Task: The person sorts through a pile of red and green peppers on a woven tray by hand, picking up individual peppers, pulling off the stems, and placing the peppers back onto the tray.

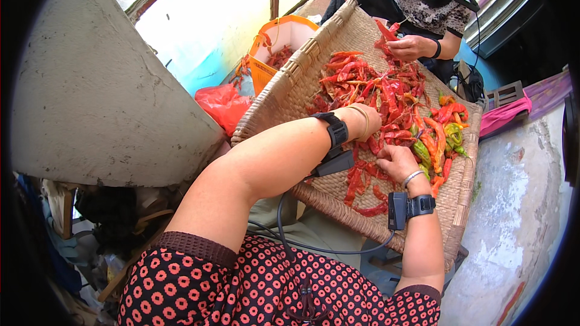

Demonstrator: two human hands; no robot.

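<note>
A large woven basket tray (329, 196) is tilted in front of me, with a heap of dried red chili peppers (389, 93) in it. My left hand (365, 122) is at the heap's near side, its fingers curled; their tips are hidden, and so is anything in them. Just below and to its right, my right hand (397, 162) has its fingers bent and pressed together at a red chili pepper (376, 147). Fresher green and orange peppers (444, 139) lie in a pile to the right of my right hand.
Across the tray, a co-worker's hand (411, 47) holds red chilies. An orange-rimmed container (261, 72) with chilies stands beyond the tray's left side, near a red plastic bag (223, 105). A grey curved surface (103, 84) rises at left. Cables (338, 250) run from my wrist devices.
</note>
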